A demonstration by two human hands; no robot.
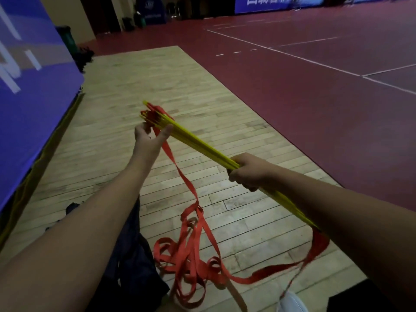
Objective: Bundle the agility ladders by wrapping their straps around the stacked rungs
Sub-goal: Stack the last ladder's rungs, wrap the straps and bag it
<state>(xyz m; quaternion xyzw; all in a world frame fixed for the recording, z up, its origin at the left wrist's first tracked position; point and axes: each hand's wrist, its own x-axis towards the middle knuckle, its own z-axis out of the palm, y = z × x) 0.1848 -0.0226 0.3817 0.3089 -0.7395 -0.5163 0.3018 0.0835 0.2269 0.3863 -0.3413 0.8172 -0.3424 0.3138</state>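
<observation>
A stack of yellow ladder rungs (198, 143) is held in the air, slanting from upper left to lower right. My right hand (247, 171) grips the stack near its middle. My left hand (149, 137) is at the far end of the stack, its thumb against the rungs and its fingers by the red strap loops there. A red strap (180, 174) hangs from that end down to a loose tangle of red straps (191, 255) on the floor. Another length of red strap (319, 244) runs from the near end, under my right forearm.
I stand on a wooden floor (171, 86) beside a dark red court (315, 97) with white lines. A blue padded wall (29, 86) runs along the left. A dark bag (135, 266) lies below my left arm, and a white shoe (290, 302) shows at the bottom.
</observation>
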